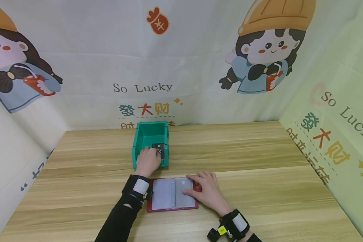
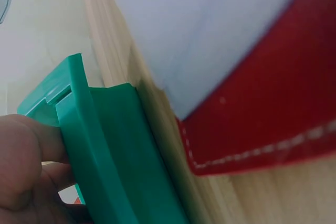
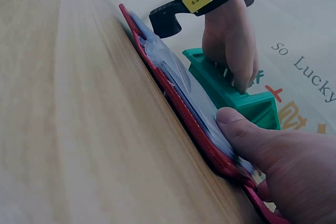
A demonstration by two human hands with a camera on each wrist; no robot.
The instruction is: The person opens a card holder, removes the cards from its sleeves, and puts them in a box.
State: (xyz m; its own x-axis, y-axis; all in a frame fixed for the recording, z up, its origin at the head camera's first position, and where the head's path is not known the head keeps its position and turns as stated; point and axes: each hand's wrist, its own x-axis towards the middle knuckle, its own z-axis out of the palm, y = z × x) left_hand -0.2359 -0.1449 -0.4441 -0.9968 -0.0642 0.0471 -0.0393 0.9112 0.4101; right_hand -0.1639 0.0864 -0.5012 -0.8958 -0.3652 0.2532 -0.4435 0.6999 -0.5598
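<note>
A green plastic bin (image 1: pixel 135 148) stands toward the back of the table, with a dark card (image 1: pixel 158 148) inside it. My left hand (image 1: pixel 149 161) reaches over the bin's near wall, next to the card. Its fingertips are hidden inside, so whether they grip the card cannot be told. Closer to me lies an open red card holder (image 1: pixel 173 210) with clear plastic sleeves (image 1: pixel 163 195). My right hand (image 1: pixel 210 191) grips the holder's right side. In the right wrist view, the thumb (image 3: pixel 236 127) lies on the sleeves and the other fingers are mostly hidden.
The wooden table (image 1: pixel 260 188) extends to both sides of the holder. A printed cloth backdrop (image 1: pixel 193 67) rises behind it and along the sides. Each wrist wears a black strap, and a small camera (image 1: pixel 214 234) sits on the right one.
</note>
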